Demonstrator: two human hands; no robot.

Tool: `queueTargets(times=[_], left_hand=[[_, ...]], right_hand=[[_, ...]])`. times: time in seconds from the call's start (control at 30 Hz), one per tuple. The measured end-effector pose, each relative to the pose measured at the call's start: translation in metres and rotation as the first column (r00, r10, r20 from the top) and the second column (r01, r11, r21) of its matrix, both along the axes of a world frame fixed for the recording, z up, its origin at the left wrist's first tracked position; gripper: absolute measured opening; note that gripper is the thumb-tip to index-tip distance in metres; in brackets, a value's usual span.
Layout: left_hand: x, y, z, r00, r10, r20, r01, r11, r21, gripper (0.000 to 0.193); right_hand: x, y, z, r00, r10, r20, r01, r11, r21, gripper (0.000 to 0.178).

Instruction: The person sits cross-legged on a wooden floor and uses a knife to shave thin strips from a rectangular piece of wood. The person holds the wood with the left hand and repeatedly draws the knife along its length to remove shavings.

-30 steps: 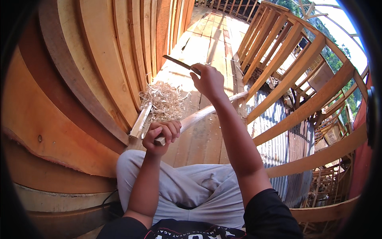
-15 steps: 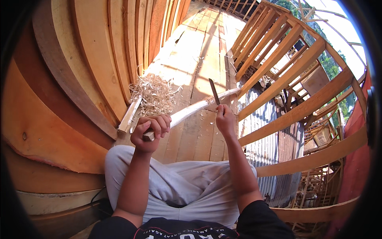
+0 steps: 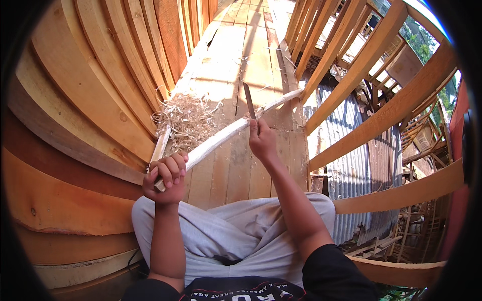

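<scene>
A long, pale, peeled wooden stick (image 3: 219,138) slants from near my left knee up to the railing on the right. My left hand (image 3: 168,174) is wrapped round its near end, whose squared tip sticks out below the fingers. In my right hand (image 3: 263,141) is a knife (image 3: 249,102), its handle hidden by the fist. The narrow dark blade points up and away, crossing the stick near its middle; whether it touches the wood I cannot tell. The stick's far end rests by the foot of a railing post.
Curly wood shavings (image 3: 187,119) are heaped on the plank floor (image 3: 228,175) beside the left plank wall (image 3: 75,100). A slatted wooden railing (image 3: 351,98) runs along the right, with a corrugated metal sheet (image 3: 359,165) below and beyond it. My crossed legs (image 3: 231,220) are close in front.
The view has shifted. My right hand and the knife have moved left along the stick, nearer to my left hand, which keeps its hold on the near end.
</scene>
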State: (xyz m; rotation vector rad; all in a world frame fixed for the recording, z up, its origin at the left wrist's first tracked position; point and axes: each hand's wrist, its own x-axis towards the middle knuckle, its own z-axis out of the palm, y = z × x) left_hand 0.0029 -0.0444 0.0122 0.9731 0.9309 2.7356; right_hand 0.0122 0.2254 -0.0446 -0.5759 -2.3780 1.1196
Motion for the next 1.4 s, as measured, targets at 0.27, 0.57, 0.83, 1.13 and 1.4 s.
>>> queueTargets(times=[0.27, 0.57, 0.83, 1.13, 1.4], left_hand=[[0.0, 0.003, -0.004, 0.999, -0.016, 0.036, 0.016, 1.0, 0.012, 0.038], [0.001, 0.002, -0.005, 0.999, -0.014, 0.03, 0.014, 1.0, 0.008, 0.037], [0.003, 0.002, -0.004, 1.0, -0.021, 0.016, 0.022, 1.0, -0.009, 0.036], [0.005, 0.003, -0.001, 1.0, -0.006, 0.004, 0.007, 1.0, -0.017, 0.037], [0.004, 0.006, 0.005, 0.993, -0.023, -0.116, 0.013, 0.996, -0.085, 0.039]], right_hand=[[-0.005, 0.008, -0.012, 0.993, 0.025, -0.119, -0.013, 0.994, 0.106, 0.042], [-0.008, 0.01, -0.005, 1.0, 0.014, 0.026, -0.009, 0.986, -0.165, 0.055], [0.0, 0.008, 0.034, 0.961, 0.169, 0.22, 0.036, 0.711, -0.702, 0.055], [0.003, 0.027, 0.041, 0.909, 0.397, 0.125, 0.046, 0.202, -0.978, 0.055], [0.012, 0.036, 0.041, 0.909, 0.412, 0.063, 0.033, 0.081, -0.996, 0.054]])
